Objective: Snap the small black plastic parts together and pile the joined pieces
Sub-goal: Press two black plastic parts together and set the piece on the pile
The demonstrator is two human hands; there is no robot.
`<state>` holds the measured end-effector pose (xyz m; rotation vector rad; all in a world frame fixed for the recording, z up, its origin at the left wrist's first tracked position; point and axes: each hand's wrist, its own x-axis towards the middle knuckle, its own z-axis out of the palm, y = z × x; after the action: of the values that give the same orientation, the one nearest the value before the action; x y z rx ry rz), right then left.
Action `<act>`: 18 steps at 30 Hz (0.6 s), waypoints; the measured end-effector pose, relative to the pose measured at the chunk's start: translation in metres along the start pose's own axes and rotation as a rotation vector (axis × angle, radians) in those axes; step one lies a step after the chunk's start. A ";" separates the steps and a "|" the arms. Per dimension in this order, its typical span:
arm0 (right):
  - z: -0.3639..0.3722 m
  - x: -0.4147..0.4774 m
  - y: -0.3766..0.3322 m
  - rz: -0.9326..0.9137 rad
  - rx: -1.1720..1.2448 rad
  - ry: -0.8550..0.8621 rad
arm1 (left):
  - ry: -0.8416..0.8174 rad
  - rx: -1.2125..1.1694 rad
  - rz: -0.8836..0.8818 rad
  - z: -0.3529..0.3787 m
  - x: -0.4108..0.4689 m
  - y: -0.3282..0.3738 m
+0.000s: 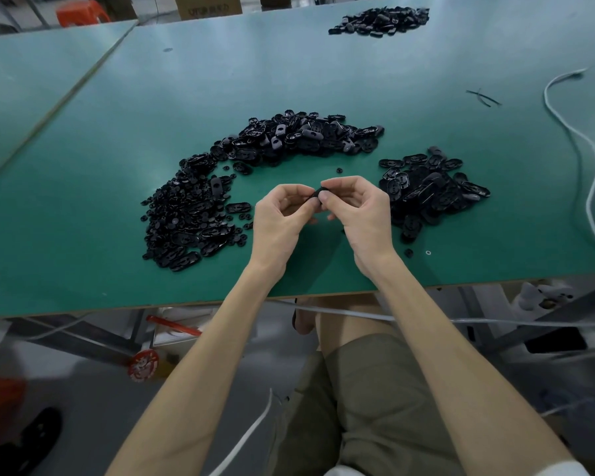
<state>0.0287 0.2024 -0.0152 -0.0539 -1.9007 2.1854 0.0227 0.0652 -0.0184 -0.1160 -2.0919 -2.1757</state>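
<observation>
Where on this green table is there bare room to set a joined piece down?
Bare green table lies between the curved middle pile and the far pile, and along the near edge under both wrists. It is crowded left of the left hand and right of the right hand, by the right pile.

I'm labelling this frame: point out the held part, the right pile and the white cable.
Held part [318, 194]: head view, black bit showing between the fingertips.
Right pile [430, 190]: head view, middle of the heap.
White cable [579, 146]: head view, bend on the table.
</observation>
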 end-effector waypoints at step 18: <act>-0.001 0.000 0.001 0.016 -0.016 0.001 | -0.009 -0.014 -0.019 0.000 -0.002 0.003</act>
<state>0.0290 0.2035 -0.0162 -0.0735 -1.9236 2.1804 0.0247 0.0655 -0.0155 -0.1080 -2.0915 -2.2044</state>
